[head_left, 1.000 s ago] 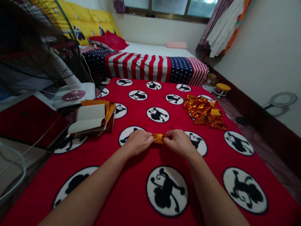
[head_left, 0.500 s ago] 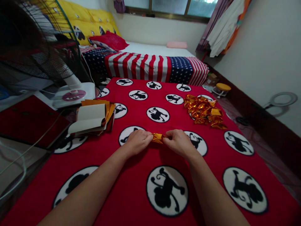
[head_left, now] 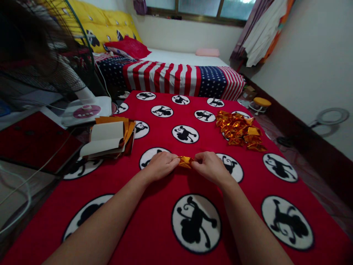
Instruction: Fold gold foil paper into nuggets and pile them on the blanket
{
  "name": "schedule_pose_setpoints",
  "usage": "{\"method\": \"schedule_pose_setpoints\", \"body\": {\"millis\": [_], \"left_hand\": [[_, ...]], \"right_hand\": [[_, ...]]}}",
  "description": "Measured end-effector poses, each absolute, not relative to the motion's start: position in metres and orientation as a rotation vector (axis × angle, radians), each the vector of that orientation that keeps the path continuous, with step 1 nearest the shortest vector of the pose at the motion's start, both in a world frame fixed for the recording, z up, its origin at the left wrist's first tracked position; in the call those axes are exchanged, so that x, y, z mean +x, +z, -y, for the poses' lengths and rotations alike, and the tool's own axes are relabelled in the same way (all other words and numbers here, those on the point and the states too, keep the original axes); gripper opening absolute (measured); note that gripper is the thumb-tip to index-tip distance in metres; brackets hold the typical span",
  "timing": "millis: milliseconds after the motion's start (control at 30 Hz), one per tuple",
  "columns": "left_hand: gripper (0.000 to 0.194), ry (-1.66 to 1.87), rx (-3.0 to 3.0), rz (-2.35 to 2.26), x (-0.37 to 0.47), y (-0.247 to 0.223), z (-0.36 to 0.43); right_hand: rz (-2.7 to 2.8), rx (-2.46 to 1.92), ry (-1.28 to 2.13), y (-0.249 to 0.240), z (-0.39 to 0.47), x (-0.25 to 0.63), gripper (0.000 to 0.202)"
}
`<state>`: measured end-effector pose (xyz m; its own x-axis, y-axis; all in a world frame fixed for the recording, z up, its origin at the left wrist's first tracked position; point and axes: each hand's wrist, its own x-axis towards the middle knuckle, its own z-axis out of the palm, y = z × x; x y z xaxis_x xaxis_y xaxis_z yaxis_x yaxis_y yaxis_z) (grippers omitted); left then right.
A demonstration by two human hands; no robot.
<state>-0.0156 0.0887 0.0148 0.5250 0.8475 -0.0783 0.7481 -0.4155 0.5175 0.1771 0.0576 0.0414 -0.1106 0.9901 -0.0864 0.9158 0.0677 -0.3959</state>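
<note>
Near the middle of the frame, a folded gold foil piece (head_left: 185, 162) lies between the two hands, above a red cloth (head_left: 165, 235) with black figures in white circles. At its left end, the left hand (head_left: 163, 165) has its fingers closed on the foil; at its right end, the fingers of the right hand (head_left: 208, 165) are likewise pinched on it. The foil's middle shows bare between them. Shiny gold folded pieces (head_left: 239, 130) sit right of centre, and a paper stack (head_left: 106, 136) lies at centre left.
</note>
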Motion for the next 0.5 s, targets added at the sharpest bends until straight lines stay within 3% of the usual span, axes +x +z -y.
{"method": "schedule_pose_setpoints", "body": {"millis": [500], "left_hand": [[0.032, 0.34, 2.17, -1.293, -0.016, 0.0108, -0.0907]], "right_hand": [[2.125, -1.96, 0.531, 0.0439, -0.0567, 0.1743, 0.019]]}}
